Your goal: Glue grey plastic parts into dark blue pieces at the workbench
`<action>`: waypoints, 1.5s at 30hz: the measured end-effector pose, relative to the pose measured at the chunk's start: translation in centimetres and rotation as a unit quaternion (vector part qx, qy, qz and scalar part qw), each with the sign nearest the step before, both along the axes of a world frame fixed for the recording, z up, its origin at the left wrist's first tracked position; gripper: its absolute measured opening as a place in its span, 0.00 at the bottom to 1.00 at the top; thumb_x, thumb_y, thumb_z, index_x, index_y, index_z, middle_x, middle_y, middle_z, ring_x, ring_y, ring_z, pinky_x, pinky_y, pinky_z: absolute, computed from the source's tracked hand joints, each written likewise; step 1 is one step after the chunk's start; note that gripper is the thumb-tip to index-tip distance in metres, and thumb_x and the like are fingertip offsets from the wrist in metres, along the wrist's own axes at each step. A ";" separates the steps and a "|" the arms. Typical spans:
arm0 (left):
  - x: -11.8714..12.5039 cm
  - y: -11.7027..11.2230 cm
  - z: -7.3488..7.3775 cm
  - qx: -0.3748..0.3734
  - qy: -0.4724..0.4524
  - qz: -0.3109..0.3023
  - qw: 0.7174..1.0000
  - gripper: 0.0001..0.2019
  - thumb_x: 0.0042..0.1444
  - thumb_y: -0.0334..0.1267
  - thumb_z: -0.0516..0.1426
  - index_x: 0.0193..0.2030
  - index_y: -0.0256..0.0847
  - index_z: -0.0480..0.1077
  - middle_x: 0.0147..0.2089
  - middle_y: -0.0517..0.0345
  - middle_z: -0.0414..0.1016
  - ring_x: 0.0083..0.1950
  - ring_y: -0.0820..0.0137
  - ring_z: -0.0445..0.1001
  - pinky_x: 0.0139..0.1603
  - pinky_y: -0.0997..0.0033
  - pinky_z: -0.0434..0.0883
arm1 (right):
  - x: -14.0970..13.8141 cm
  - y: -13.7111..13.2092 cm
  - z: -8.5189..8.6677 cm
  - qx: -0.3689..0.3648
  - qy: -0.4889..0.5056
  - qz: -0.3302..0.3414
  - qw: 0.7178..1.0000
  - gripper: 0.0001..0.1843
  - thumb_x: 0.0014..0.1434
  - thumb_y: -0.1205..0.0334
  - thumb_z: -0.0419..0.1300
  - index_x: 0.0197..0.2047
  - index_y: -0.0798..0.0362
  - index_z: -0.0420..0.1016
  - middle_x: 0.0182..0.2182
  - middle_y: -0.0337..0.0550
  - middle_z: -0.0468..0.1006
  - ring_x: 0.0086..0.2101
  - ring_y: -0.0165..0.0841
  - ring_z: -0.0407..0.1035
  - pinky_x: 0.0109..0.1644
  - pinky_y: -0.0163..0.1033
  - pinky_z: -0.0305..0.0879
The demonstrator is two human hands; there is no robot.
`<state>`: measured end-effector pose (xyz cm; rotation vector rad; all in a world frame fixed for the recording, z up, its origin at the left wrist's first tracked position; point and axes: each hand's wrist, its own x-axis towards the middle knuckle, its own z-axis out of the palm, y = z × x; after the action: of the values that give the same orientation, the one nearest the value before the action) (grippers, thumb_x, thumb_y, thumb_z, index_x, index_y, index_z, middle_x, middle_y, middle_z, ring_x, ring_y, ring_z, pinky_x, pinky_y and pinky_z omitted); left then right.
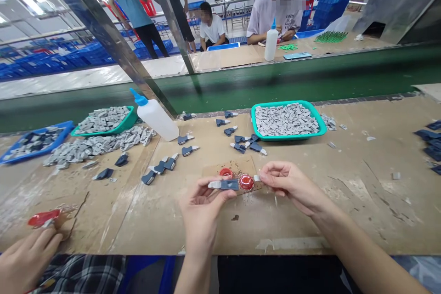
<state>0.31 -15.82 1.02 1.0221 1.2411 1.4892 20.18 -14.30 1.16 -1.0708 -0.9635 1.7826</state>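
Dark part [229, 185] with a pale grey end lies level near the centre of the frame, just below the middle, held between the thumb and fingers of the left hand [201, 202], which is partly curled around it. To its right, the right hand [287, 183] pinches a small grey piece [257, 178] between thumb and forefinger, the other fingers loosely bent. Between the hands, two red cups [246, 182] sit side by side on a brown board [248, 164].

Above and left of the hands, similar dark parts lie about on the table [310, 234]. Right of centre stands a green tray [292, 137] full of grey pieces. At the left stand another green tray [130, 121] and a blue tray [65, 125], with a loose grey heap [103, 144] before them and a white bottle [158, 119] near it.

At the lower left, a co-worker's hand [34, 250] is beside a red dish [44, 217]. Across the green belt [223, 86], upper right, a person [258, 20] sits at work.
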 end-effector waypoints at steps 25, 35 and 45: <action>3.5 -0.8 0.8 0.060 0.070 -0.053 0.994 0.08 0.40 0.26 0.66 0.28 0.39 0.76 0.33 0.56 0.80 0.37 0.64 0.80 0.39 0.68 0.80 | -0.4 -0.1 1.2 0.035 -0.008 0.092 0.995 0.16 0.51 0.53 0.66 0.36 0.53 0.68 0.30 0.39 0.72 0.28 0.27 0.64 0.20 0.26 0.52; 4.4 0.0 1.4 -0.006 0.033 -0.046 0.998 0.14 0.39 0.29 0.68 0.36 0.38 0.77 0.38 0.54 0.81 0.41 0.62 0.79 0.44 0.66 0.78 | 0.8 1.2 2.6 0.077 -0.096 0.105 0.987 0.17 0.55 0.49 0.62 0.35 0.57 0.77 0.31 0.46 0.78 0.32 0.31 0.70 0.26 0.30 0.61; -3.7 10.5 1.1 0.071 0.300 -0.085 0.948 0.28 0.56 0.40 0.56 0.64 0.37 0.58 0.53 0.45 0.74 0.54 0.62 0.73 0.57 0.61 0.68 | 9.0 10.4 3.0 0.245 -0.441 -0.065 0.861 0.14 0.58 0.54 0.57 0.41 0.53 0.78 0.38 0.47 0.79 0.36 0.36 0.72 0.34 0.37 0.65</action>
<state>-3.36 -5.37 2.14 1.7202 1.4199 1.1792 29.20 -3.86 4.13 -1.5721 -1.7144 0.7859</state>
